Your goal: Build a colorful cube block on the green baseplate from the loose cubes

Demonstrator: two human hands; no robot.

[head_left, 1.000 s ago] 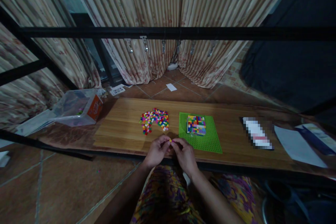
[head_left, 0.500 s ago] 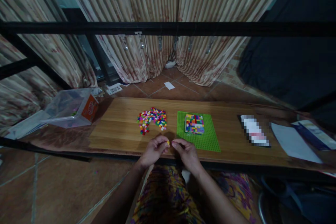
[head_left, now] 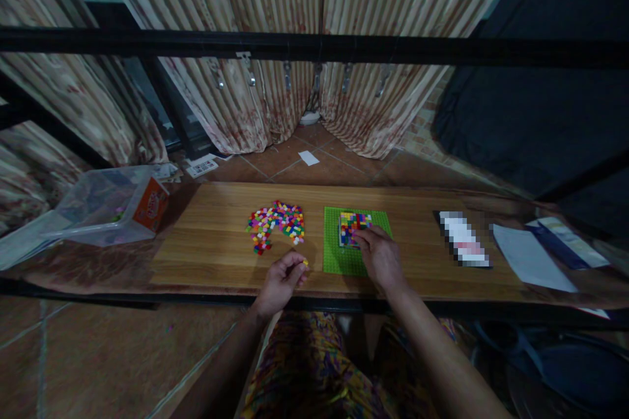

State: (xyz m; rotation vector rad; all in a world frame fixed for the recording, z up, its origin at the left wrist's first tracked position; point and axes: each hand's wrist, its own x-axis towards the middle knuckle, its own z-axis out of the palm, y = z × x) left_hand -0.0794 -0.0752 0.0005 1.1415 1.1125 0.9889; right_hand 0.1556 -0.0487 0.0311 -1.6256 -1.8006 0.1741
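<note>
The left hand [head_left: 284, 281] pinches a small yellow plastic brick [head_left: 305, 262] between thumb and forefinger; its remaining fingers curl under, mostly hidden. Well to its right, the right hand [head_left: 382, 255] reaches over a low square block of multicoloured plastic bricks [head_left: 348, 226], its thumb and fingertips bunched at the block's near side; I cannot tell whether they pinch a brick or only touch the surface. That hand covers the block's near right corner and, beneath its palm and wrist, part of the bright green studded square baseplate [head_left: 334, 258]. Just beyond the left hand lies a loose heap of tiny mixed-colour plastic bricks [head_left: 285, 216], too small to make out singly, on a light brown wooden board [head_left: 221, 242]. Far left of the left hand, a clear plastic box with an orange label [head_left: 103, 206] holds blurred greenish bits. Right of the right hand, a dark-edged flat rectangular object [head_left: 462, 239] is obscured by pixelation.
</note>
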